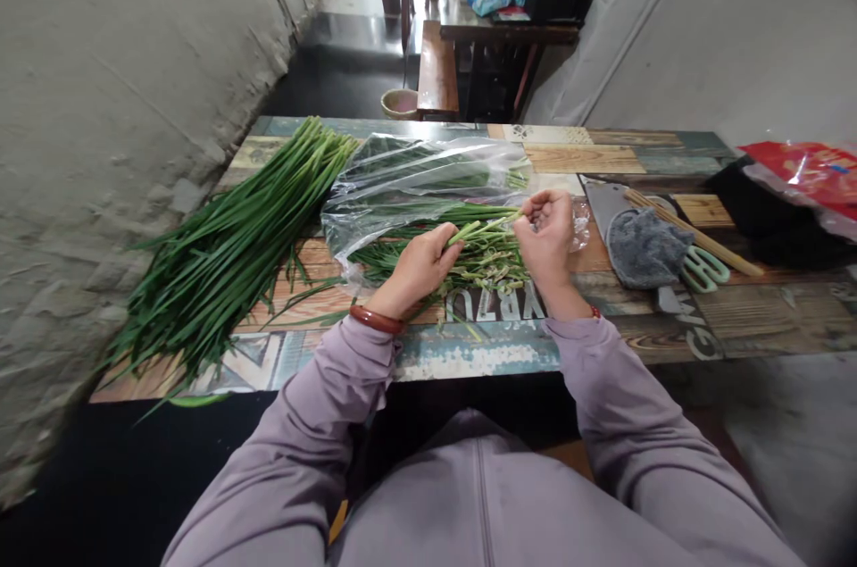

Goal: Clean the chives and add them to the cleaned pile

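My left hand (421,265) is closed round a few garlic chives (483,229), their pale stem ends pointing right. At those ends my right hand (550,238) has its fingers curled in a pinch on the stems; the fingertips are partly hidden. Beneath and between both hands lie loose chives and pale stem scraps (492,270). Just beyond them, a clear plastic bag (395,158) is spread on the table, with more chives showing in or under it. A large heap of long green chives (234,254) lies to the left, tips hanging over the front edge.
On the wood-patterned table (482,362), to the right, are a cleaver (603,196), chopsticks (703,238), a grey cloth (648,247) and green-handled scissors (704,270). Farther right lie a black bag (769,219) and red packaging (813,170). A bench (438,71) stands beyond; walls flank both sides.
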A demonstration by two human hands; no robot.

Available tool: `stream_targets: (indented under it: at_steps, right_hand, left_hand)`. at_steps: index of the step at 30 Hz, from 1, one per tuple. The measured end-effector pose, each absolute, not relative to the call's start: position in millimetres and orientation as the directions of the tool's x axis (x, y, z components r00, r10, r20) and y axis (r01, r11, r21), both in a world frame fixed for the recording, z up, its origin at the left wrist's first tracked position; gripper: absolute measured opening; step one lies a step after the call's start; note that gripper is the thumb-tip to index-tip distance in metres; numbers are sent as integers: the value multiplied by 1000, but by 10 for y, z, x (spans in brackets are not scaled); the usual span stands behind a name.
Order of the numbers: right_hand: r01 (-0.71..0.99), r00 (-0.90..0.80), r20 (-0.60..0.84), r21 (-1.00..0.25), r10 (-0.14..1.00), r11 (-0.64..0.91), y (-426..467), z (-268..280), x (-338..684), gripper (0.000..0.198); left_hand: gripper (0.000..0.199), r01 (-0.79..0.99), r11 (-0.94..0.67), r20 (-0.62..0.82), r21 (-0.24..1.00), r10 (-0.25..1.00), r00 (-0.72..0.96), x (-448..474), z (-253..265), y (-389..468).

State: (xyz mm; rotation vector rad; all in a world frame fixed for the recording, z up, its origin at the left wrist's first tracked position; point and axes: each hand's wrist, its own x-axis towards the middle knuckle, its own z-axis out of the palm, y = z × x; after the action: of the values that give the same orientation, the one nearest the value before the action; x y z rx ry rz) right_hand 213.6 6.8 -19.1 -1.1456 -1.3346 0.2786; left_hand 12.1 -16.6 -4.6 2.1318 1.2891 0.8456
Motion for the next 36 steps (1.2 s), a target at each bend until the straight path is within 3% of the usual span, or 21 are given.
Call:
stream_targets:
  at_steps: [6,9,12,16,19,24,28,32,36]
  right_hand:
    - [379,349,593,-797,725,470,127,-200,2358,5]
    - [462,107,665,-692,739,555,2,-86,2312,4]
    - [563,-187,724,-474,663,677,-117,14,2201,8]
    - [652,-245,709,-385,662,654,-114,-21,2138,29]
    - [659,-236,661,-430,712,617,-56,-96,2158,33]
    - [528,-219,618,-576,755,624,-53,-119,2089,7]
    - [392,-54,520,-774,852,497,-50,-161,2006,18]
    - [138,221,329,-942,918,305,23,-202,2097,26]
    - [-21,270,357,-926,894,377,63,-146,2249,40]
  left_hand:
    - [23,575,-391,272,718,919,286,85,-35,-150]
    - [20,575,-399,283,714,916,285,76,-52,-156]
    - [19,626,-414,297,661,910,288,75,-82,-166]
    - [20,708,-470,351,527,879,322,72,-109,-189]
    - [22,766,-509,397,393,845,357,64,-114,-209]
    - [23,812,-547,377,203,809,450,63,-103,-241]
    - [22,820,-554,382,142,795,471,69,-93,-257]
    - [24,836,-536,394,116,798,456,60,-97,-260]
    - [24,818,-521,396,246,824,406,56,-116,-241]
